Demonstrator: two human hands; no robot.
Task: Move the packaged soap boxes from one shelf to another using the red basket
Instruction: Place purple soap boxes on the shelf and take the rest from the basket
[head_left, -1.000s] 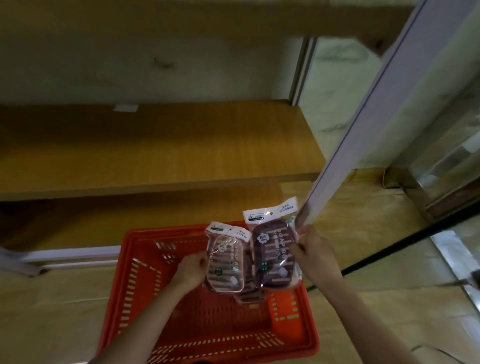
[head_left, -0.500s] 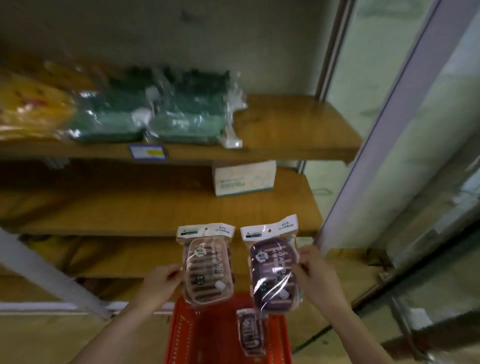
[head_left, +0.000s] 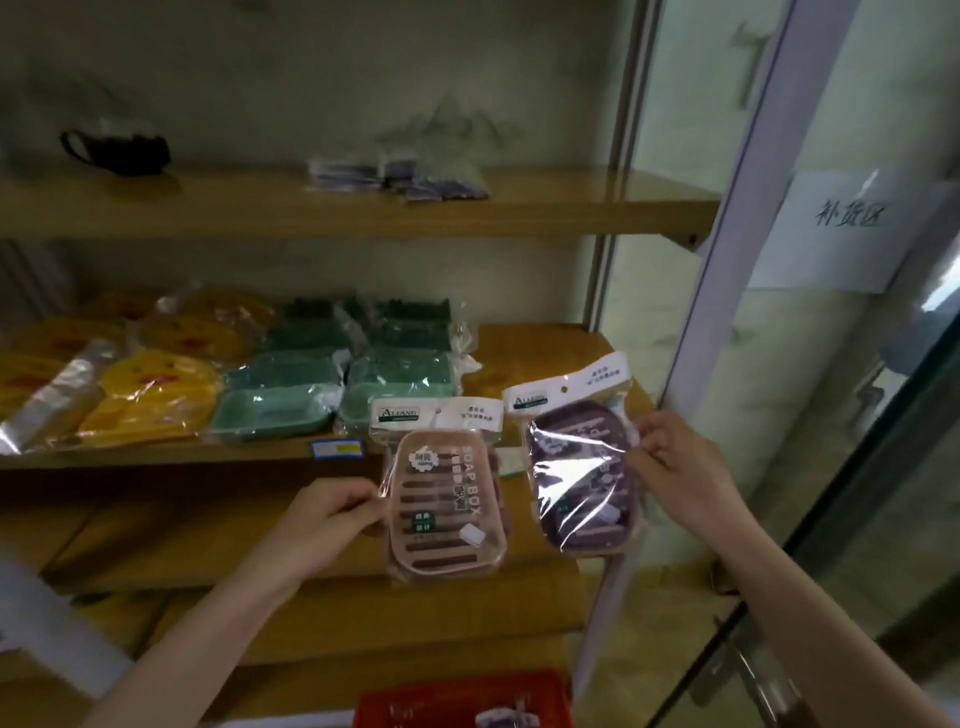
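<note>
My left hand (head_left: 324, 522) grips the left edge of a pink packaged soap box (head_left: 444, 506) wrapped in clear plastic with a white header card. My right hand (head_left: 680, 467) pinches the right edge of a purple packaged soap box (head_left: 579, 475). Both packs hang upright side by side in front of the wooden shelves, level with the middle shelf (head_left: 545, 353). The red basket (head_left: 462, 699) shows only its rim at the bottom edge, with another pack partly visible inside it.
Green soap boxes (head_left: 332, 374) and yellow packs (head_left: 145, 395) fill the middle shelf's left and centre. The upper shelf (head_left: 363, 208) holds dark purple packs (head_left: 400, 176) and a black item (head_left: 117, 150). A white post (head_left: 727, 260) and glass panel stand at the right.
Both hands have lifted the two packs up out of the basket to the height of the middle shelf. My view has tilted upward, so the basket has dropped to the bottom edge.
</note>
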